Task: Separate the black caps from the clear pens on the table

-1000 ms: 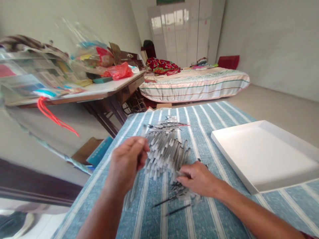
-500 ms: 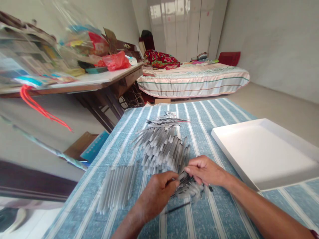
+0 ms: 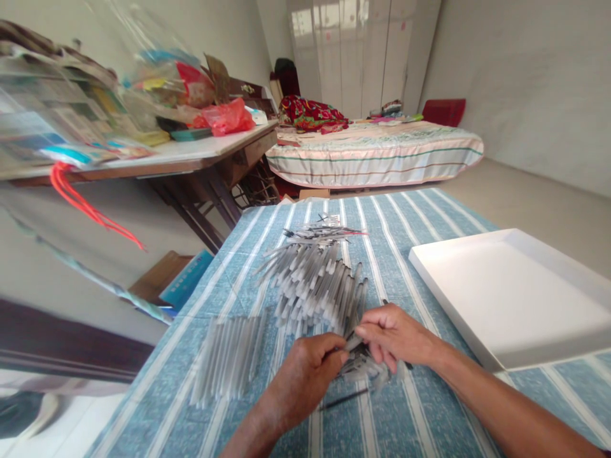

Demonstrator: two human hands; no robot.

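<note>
Since the picture of one second ago, the left hand point(image 3: 312, 372) has moved from the left side of the pile towards the middle of the surface, and now it is just beside the right hand point(image 3: 394, 334), which stays almost in its place. Thumb and finger of each hand are pinched together on one slim greyish piece point(image 3: 354, 342), which is at the near side of the pile of tubes point(image 3: 312, 286). The long axis of this piece goes from the left fingers, slightly upward in the view, to the right fingers; which end is its tip, I cannot tell. In the near part of the pile, the tubes have their dark ends mostly towards the far edge and lean a little to the right. Near the left edge lies a row of tubes point(image 3: 229, 359), side by side, with long axes roughly along the stripes of the cloth point(image 3: 229, 273). One dark rod point(image 3: 344, 399) lies across the stripes, on the near side of the hands, its right end farther from the near edge. A white tray point(image 3: 520, 292) occupies the right edge. Beyond the far edge there is a bed point(image 3: 377, 162) with a red patterned blanket point(image 3: 312, 114), and behind it a pale wardrobe point(image 3: 363, 70). To the left stands a desk point(image 3: 210, 151) bearing a red plastic bag point(image 3: 229, 117); red cords point(image 3: 93, 207) hang from its side.
</note>
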